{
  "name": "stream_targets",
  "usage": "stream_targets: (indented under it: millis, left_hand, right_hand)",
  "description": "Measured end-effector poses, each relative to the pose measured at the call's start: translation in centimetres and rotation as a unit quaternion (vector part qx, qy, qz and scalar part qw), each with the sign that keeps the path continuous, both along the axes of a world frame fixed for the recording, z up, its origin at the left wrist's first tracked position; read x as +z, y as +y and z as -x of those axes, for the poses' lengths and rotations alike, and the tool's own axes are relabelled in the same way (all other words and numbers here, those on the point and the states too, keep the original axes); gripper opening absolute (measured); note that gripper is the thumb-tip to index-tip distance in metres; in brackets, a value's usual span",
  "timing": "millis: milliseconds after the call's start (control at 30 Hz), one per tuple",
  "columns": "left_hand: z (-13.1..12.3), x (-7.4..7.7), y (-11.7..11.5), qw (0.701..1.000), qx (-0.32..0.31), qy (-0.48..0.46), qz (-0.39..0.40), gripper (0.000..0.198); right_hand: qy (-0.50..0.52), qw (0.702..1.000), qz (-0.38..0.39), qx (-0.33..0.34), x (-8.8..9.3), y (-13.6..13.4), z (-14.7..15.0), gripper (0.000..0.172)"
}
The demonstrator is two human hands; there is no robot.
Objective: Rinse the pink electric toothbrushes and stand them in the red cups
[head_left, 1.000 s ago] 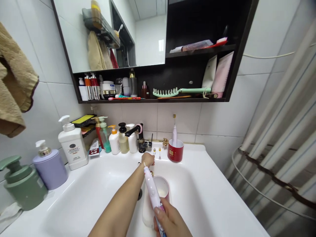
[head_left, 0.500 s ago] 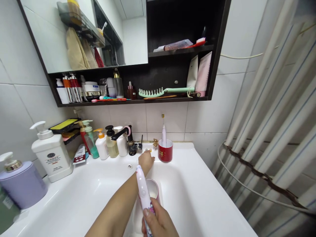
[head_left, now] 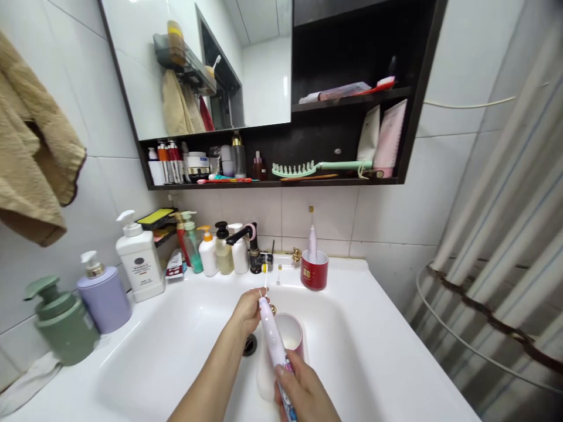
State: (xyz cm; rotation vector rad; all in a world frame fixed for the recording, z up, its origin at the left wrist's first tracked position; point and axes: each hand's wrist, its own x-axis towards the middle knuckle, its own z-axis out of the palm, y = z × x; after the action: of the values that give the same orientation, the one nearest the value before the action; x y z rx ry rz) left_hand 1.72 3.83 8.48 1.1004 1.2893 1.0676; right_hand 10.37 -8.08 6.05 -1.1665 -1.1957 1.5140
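Note:
My right hand (head_left: 303, 384) is wrapped round the pale pink electric toothbrush handle (head_left: 272, 337), which has a cartoon print low down and points up and away. Just beyond its top end, my left hand (head_left: 250, 309) pinches a white brush head (head_left: 265, 281) with yellow bristles upright. The brush head stands close to the handle's tip; whether they touch I cannot tell. Under the handle, a red cup (head_left: 295, 328) with a white inside stands in the sink, partly hidden. Another small brush head (head_left: 279, 273) stands on the sink's back ledge.
On the back ledge, a red cup (head_left: 315, 271) holds another electric toothbrush (head_left: 312, 240). The black faucet (head_left: 253, 246) and several pump bottles (head_left: 206, 252) line the back and left of the white sink (head_left: 352, 351). A dark cabinet (head_left: 409, 135) with a mirror hangs above.
My left hand has come back from the rear ledge towards me, now with a brush head in its fingers. The handle stays in my right hand. The view has swung left.

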Motion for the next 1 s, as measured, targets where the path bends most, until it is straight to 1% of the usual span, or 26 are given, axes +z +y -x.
stream_targets:
  millis: [67,133,167,200,300,400,467,633,800,900,1000]
  left_hand:
    - [1.2,0.3,-1.1,0.991,0.009,-0.126,0.038,0.012]
    - [1.8,0.8,-1.6,0.964,0.023,-0.253,0.076,0.009]
    - [2.0,1.0,-1.7,0.952,0.027,-0.293,0.090,0.008]
    - [2.1,1.2,-1.7,0.946,0.028,-0.309,0.098,0.006]
    - [2.2,1.7,-1.7,0.942,0.013,-0.317,0.105,0.005]
    - [2.1,1.9,-1.9,0.944,0.005,-0.318,0.087,0.006]
    - [2.0,1.8,-2.0,0.947,0.005,-0.314,0.069,0.010]
    - [1.4,1.5,-2.2,0.952,0.006,-0.304,0.041,0.011]
    - [0.4,1.1,-2.7,0.955,-0.005,-0.295,0.034,0.007]
    - [0.1,1.1,-2.9,0.954,-0.006,-0.299,0.033,0.008]
    - [-0.1,1.2,-3.0,0.954,-0.011,-0.299,0.031,0.008]
  right_hand:
    - [-0.005,1.000,0.004,0.010,-0.6,-0.1,0.3,0.052]
    - [-0.012,1.000,0.004,0.020,-1.1,-0.1,0.5,0.052]
    - [-0.015,1.000,0.003,0.024,-1.3,0.0,0.5,0.052]
    - [-0.016,1.000,0.004,0.026,-1.4,0.0,0.5,0.051]
    - [-0.018,1.000,0.015,0.020,-1.5,0.3,0.4,0.044]
    - [-0.010,0.999,0.019,0.027,-1.2,0.4,0.3,0.035]
    - [0.007,0.999,0.019,0.038,-0.9,0.4,0.2,0.033]
    - [0.021,0.999,0.027,0.034,-0.7,0.2,0.4,0.030]
    - [0.016,0.999,0.032,0.003,-0.3,0.2,0.4,0.030]
    - [0.032,0.998,0.049,0.001,-0.1,0.2,0.4,0.030]
    - [0.020,0.999,0.037,-0.003,-0.3,0.2,0.4,0.032]
